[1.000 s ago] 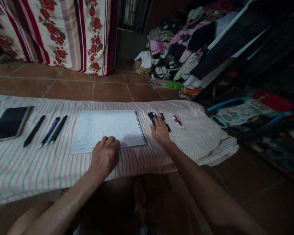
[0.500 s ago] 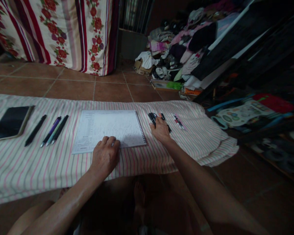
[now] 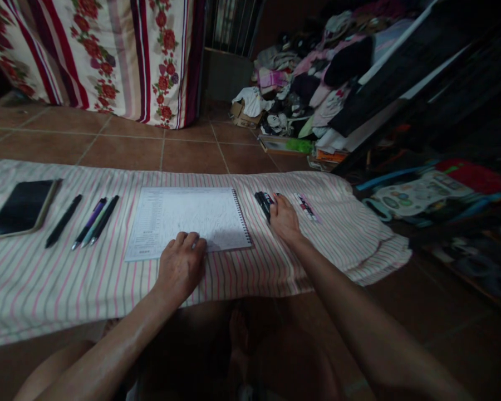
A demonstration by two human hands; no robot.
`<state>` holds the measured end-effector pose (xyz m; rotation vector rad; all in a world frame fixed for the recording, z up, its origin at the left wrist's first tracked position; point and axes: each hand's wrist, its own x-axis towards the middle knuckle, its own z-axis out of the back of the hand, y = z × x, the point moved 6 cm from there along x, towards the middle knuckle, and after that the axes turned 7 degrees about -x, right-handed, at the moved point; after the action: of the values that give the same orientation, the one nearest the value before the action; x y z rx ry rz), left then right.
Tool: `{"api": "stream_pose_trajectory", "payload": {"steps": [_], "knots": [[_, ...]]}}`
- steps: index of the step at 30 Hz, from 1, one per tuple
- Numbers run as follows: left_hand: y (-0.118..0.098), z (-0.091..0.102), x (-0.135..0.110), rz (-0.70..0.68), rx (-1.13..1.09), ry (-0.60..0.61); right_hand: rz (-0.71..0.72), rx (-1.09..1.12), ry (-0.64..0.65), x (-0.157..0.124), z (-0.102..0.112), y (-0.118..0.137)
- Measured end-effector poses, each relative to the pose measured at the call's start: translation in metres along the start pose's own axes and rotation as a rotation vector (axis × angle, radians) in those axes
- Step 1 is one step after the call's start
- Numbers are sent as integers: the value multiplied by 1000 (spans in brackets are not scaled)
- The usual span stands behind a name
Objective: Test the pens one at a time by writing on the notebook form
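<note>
A spiral-bound notebook (image 3: 192, 214) lies open on a pink-and-grey striped cloth (image 3: 67, 273). My left hand (image 3: 180, 266) rests palm down on the notebook's near edge, fingers curled loosely. My right hand (image 3: 284, 217) lies over a small bunch of dark pens (image 3: 263, 201) just right of the spiral binding, fingers bent onto them. Whether it grips one is hidden. A pink-patterned pen (image 3: 306, 207) lies apart, further right.
Left of the notebook lie three pens (image 3: 95, 220), a black pen (image 3: 63, 221) and a dark phone (image 3: 21, 207). Beyond the cloth is tiled floor (image 3: 183, 153), a floral fabric (image 3: 108, 55) and a heap of clothes (image 3: 304, 89). Cluttered toys (image 3: 409, 192) sit at right.
My right hand has shifted slightly right and forward over the dark pens, covering more of them. My left hand has stayed on the notebook.
</note>
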<state>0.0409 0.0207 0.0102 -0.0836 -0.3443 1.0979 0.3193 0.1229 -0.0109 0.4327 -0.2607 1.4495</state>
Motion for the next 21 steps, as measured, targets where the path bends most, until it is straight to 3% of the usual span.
{"api": "stream_pose_trajectory", "payload": {"steps": [5,9,14,21], "knots": [[-1,1,-1,-4,-2,-2,-151,-55,34,1,9,-32],[-1,1,-2,-4,1,6,-239,-7,171,-2,6,-46],[-1,1,0,4,8,14,-234,70,233,-5,2,-44],[-1,0,-1,7,4,13,-162,178,191,-7,0,-42]]}}
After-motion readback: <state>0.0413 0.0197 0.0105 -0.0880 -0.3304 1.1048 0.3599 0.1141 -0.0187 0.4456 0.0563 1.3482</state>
